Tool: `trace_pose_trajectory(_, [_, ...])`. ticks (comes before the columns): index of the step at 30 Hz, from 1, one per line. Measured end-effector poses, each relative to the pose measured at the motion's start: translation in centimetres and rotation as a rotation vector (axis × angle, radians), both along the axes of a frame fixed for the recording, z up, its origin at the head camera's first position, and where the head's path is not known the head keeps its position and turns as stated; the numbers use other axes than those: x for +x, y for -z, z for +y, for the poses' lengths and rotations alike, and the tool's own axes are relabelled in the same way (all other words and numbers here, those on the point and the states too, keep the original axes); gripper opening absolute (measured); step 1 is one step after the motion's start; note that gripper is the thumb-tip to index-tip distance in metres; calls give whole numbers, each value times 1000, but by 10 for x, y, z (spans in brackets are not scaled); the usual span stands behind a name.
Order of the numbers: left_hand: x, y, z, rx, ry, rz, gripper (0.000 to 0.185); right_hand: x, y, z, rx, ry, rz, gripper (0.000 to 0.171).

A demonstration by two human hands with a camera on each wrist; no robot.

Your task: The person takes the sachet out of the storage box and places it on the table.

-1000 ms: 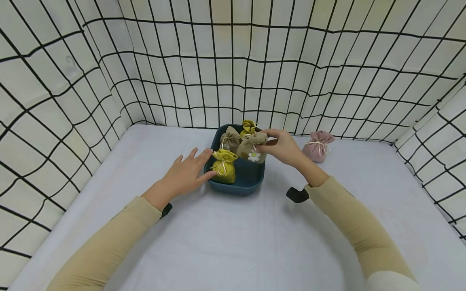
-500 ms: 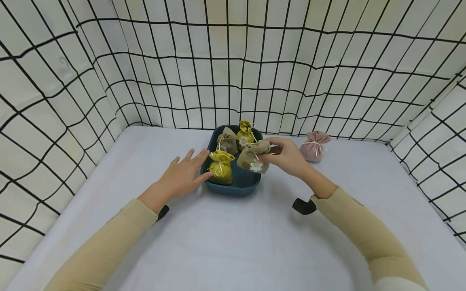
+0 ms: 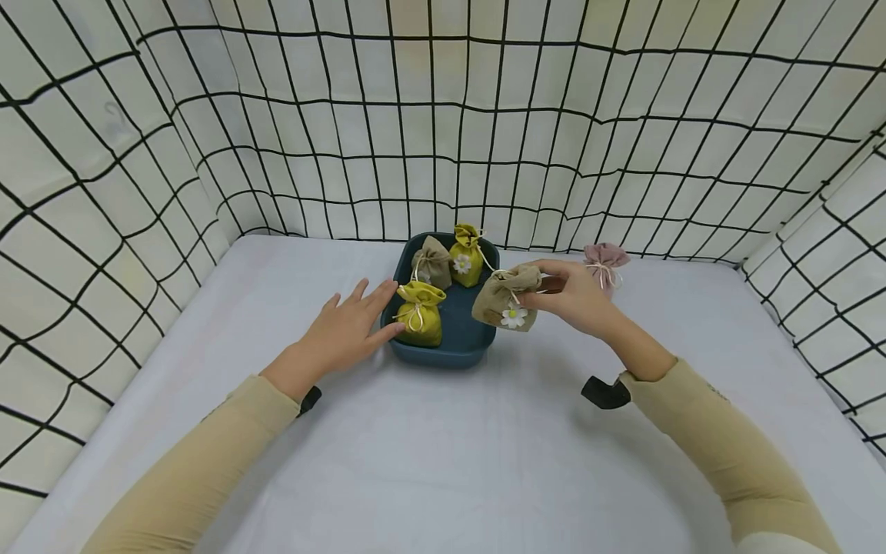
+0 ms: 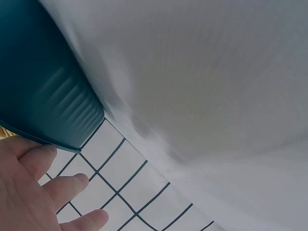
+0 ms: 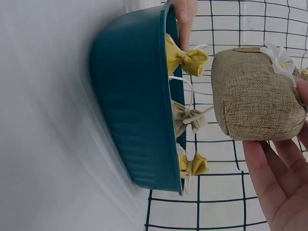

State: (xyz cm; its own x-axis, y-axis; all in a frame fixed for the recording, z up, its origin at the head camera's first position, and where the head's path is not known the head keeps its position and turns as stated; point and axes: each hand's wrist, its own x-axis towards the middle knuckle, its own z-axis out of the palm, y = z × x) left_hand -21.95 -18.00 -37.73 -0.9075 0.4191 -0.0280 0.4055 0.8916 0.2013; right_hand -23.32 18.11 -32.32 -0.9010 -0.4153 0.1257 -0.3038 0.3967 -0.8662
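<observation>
On a white table [image 3: 443, 462] walled by grid-patterned cloth [image 3: 484, 115], the right hand [image 3: 577, 296], pinching the tan pouch [image 3: 505, 306], has carried it rightward off the blue tray [image 3: 443, 350], which the flat, relaxed left hand [image 3: 346, 332] touches.

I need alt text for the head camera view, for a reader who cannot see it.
The right hand holds a tan pouch with a white flower above the table, just right of a blue tub holding three pouches. The left hand rests open against the tub.
</observation>
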Motion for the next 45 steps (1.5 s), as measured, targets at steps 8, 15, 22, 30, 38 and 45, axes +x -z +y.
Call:
trace_pose_trajectory(8, [2,-3,-1,3,-10,-10,79,4,-6,14,59,36,26,38])
trace_pose_trajectory(15, [1,-2,-1,0,-1,2,79,5,-5,29,63,65,24,42])
trace_pose_trajectory(22, [0,0,1,-1,6,5,79,5,-1,46,39,120,50,41])
trace_pose_trajectory(30, [1,-2,1,2,5,7,79,3,4,65,-35,195,31,46])
trace_pose_trajectory(38, [1,-3,2,5,0,1,80,2,8,83,-97,243,16,41])
trace_pose_trajectory(45, [2,-2,1,10,-2,5,79,6,9,96,-64,268,2,47])
